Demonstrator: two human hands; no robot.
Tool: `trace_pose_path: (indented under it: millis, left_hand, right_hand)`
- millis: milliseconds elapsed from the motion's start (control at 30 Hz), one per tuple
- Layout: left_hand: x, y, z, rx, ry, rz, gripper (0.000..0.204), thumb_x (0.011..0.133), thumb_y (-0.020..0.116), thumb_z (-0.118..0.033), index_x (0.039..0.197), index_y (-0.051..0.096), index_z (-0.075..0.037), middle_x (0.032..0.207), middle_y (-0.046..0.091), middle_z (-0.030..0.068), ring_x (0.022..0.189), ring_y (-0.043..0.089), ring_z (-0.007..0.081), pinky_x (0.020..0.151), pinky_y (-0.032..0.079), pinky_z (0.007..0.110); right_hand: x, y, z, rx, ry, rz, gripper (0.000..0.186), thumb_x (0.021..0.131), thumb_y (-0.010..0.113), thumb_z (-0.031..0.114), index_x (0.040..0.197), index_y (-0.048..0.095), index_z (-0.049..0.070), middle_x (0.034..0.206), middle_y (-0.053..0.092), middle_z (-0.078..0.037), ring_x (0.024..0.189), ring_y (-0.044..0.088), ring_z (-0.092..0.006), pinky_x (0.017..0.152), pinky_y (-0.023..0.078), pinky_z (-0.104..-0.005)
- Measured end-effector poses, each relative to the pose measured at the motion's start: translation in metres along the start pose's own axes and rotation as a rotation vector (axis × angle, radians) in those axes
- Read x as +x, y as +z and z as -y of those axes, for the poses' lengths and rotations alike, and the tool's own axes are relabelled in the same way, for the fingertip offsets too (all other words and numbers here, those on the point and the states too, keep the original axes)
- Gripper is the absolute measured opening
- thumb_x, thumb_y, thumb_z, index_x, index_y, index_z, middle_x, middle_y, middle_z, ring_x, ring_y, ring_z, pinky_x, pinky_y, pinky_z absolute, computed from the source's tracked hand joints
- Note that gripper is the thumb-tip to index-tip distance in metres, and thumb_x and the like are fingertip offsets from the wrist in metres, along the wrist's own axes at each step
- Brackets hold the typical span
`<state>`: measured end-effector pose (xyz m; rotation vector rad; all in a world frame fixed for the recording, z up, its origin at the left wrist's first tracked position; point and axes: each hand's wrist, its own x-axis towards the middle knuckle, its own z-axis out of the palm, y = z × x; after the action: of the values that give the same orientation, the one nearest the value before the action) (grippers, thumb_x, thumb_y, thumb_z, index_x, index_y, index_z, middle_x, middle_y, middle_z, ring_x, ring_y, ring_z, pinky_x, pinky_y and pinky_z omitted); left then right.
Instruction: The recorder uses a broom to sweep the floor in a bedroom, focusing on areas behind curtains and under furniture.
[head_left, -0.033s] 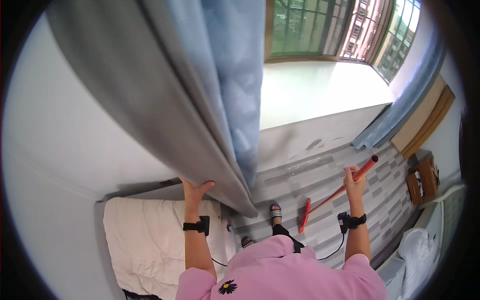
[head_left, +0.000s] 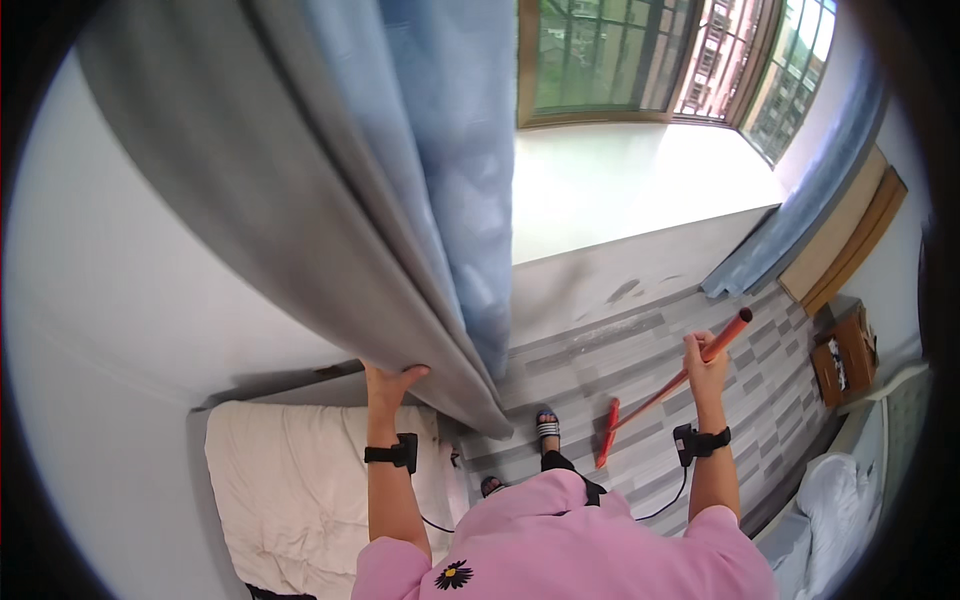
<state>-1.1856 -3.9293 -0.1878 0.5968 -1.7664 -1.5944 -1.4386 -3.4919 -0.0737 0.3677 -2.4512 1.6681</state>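
My left hand is closed on the near edge of a long grey curtain, thumb in front and fingers hidden behind the cloth. The curtain's blue side shows to the right, and its lower end hangs over the floor. In my right hand is the orange-red pole of a broom, its fingers wrapped round it near the top. The pole slants down and left to the broom's narrow red head on the floor, right of my feet; its bristles cannot be made out.
A low bed with a cream quilt lies at left against the wall. Ahead is a white window ledge below a barred window. At right are another blue curtain, a wooden cabinet and a bed with white bedding.
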Motion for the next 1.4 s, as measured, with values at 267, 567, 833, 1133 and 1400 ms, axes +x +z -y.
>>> trace_pose_path:
  millis: [267,567,833,1133,1400]
  left_hand:
    - [0.065,0.142,-0.021,0.207,0.04,0.129,0.046,0.066,0.081,-0.005,0.105,0.059,0.001,0.102,0.062,0.0091,0.092,0.056,0.019,0.083,0.047,0.032]
    - [0.138,0.257,-0.018,0.34,0.137,-0.255,0.04,0.08,0.071,-0.012,0.112,0.056,0.007,0.111,0.06,0.0148,0.1,0.054,0.025,0.09,0.042,0.035]
    - [0.185,0.261,-0.037,0.307,0.108,-0.285,0.047,0.085,0.065,-0.018,0.119,0.049,0.01,0.125,0.052,0.0176,0.107,0.051,0.0323,0.094,0.038,0.036]
    - [0.262,0.234,-0.108,1.616,0.67,-0.285,0.056,0.079,0.072,-0.014,0.124,0.047,0.009,0.128,0.051,0.0156,0.107,0.052,0.0255,0.09,0.042,0.036]
    - [0.364,0.38,-0.264,0.28,0.555,-0.554,0.045,0.089,0.058,-0.031,0.118,0.056,0.003,0.122,0.058,0.0109,0.104,0.058,0.0246,0.087,0.044,0.03]
  right_hand:
    - [0.086,-0.021,-0.062,0.037,0.14,-0.063,0.017,0.085,0.061,0.016,0.083,0.062,-0.001,0.057,0.055,0.0,0.051,0.051,-0.0067,0.047,0.039,-0.0234]
    - [0.169,-0.039,-0.101,0.072,0.202,0.061,0.014,0.083,0.064,0.014,0.082,0.063,0.0,0.06,0.057,0.0,0.053,0.051,-0.0058,0.048,0.039,-0.0224]
    - [0.183,-0.089,-0.143,0.208,0.332,-0.08,0.013,0.085,0.06,0.013,0.083,0.062,0.0,0.055,0.051,0.003,0.049,0.047,-0.0046,0.044,0.035,-0.0209]
    - [0.165,-0.12,-0.154,0.267,0.326,-0.255,0.012,0.088,0.057,0.015,0.085,0.059,0.003,0.057,0.048,0.003,0.046,0.044,-0.0046,0.042,0.036,-0.0208]
    - [0.154,-0.123,-0.139,0.293,0.304,-0.367,0.015,0.09,0.056,0.016,0.084,0.057,0.003,0.058,0.046,0.004,0.047,0.041,-0.0047,0.044,0.035,-0.0209]
